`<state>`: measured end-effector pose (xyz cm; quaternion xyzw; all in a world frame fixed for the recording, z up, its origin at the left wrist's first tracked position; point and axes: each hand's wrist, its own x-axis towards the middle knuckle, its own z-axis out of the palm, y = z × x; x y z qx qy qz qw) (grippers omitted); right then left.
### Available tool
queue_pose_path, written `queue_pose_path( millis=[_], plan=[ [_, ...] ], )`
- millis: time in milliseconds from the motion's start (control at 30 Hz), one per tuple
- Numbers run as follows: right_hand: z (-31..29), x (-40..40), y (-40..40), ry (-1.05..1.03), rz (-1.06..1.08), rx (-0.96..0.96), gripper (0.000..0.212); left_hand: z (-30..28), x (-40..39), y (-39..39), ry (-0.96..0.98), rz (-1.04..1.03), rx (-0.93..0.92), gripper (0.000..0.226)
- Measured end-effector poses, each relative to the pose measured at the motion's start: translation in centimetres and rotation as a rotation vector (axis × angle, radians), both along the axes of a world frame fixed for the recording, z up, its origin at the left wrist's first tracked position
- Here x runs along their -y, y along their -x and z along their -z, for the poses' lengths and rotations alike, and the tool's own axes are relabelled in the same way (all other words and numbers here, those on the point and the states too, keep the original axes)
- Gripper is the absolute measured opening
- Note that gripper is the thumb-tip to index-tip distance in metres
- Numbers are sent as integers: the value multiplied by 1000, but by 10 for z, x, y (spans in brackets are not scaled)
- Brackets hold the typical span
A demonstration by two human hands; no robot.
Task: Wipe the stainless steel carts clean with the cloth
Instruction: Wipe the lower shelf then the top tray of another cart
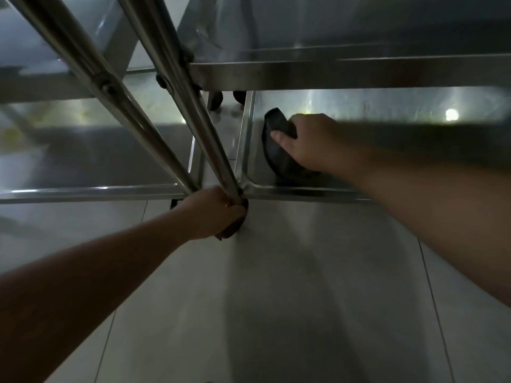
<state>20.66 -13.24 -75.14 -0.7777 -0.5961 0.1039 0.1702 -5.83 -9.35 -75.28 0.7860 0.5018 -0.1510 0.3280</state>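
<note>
Two stainless steel carts stand side by side, a left cart (91, 190) and a right cart (304, 193). My right hand (312, 142) holds a dark cloth (276, 153) against the bottom shelf of the right cart, near its left rim, the thumb lying over the cloth. Down at floor level my left hand (214, 212) grips the base of the right cart's corner post (193, 106), just above a dark caster. Most of the cloth lies under my right hand.
A middle shelf (345, 76) of the right cart hangs over my right hand. The left cart's post (91, 76) slants beside the other one. Black casters (239, 96) show at the back. Pale floor tiles (276, 299) fill the foreground.
</note>
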Motion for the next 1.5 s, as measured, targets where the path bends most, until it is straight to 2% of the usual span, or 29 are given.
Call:
queue_pose_path(
  millis=[100,167,200,233,267,300,333,367,400,467,567,667,733,800,900,967,1067,1167,1233,1300,1400,1500],
  plan=[
    [8,-13,33,-187,61,-118,45,2,-4,1,186,-378,289,45],
    [23,-14,52,-333,59,-188,48,2,0,-6,194,-570,489,52],
    [32,-14,62,-333,26,-218,47,0,3,-11,172,-613,587,53],
    [43,-15,70,-242,-52,-225,46,-2,4,-16,138,-636,689,54],
    [55,-15,78,-59,-172,-175,48,-2,4,-21,99,-665,785,56],
    [66,-15,84,111,-272,-99,50,-3,1,-25,42,-687,855,59],
    [74,-13,87,193,-311,-50,51,-4,-2,-27,-32,-687,888,62],
    [79,-9,87,185,-301,-42,53,-4,-4,-29,-102,-653,886,59],
    [81,-2,84,147,-239,-71,56,-1,-7,-31,-152,-601,877,46],
    [84,14,72,96,-115,-94,64,4,-10,-34,-147,-514,916,8],
    [92,50,35,106,101,-14,63,12,-15,-36,-75,-480,994,13],
    [93,90,-26,196,421,69,66,20,-18,-40,-59,-507,1073,16],
    [89,108,-61,283,622,32,76,22,-18,-42,-46,-533,1144,14],
    [89,108,-73,341,725,-11,81,23,-16,-46,-56,-555,1194,11],
    [89,74,-32,283,625,-9,79,21,-12,-50,-110,-569,1204,12],
    [92,39,18,191,353,47,75,20,-11,-52,-114,-572,1202,13],
    [89,-28,74,200,-71,-26,69,19,-12,-51,-93,-582,1200,11],
    [85,-71,68,241,-193,-24,65,20,-15,-48,-75,-548,1179,13],
    [86,-80,43,255,-180,60,67,21,-17,-47,-94,-534,1140,12],
    [86,-78,0,256,-55,78,71,22,-18,-47,-106,-526,1120,12],
    [82,-47,-91,249,291,75,73,23,-19,-49,-90,-519,1143,12],
    [78,3,-171,330,621,52,76,25,-17,-50,-43,-555,1199,8]
  ],
)
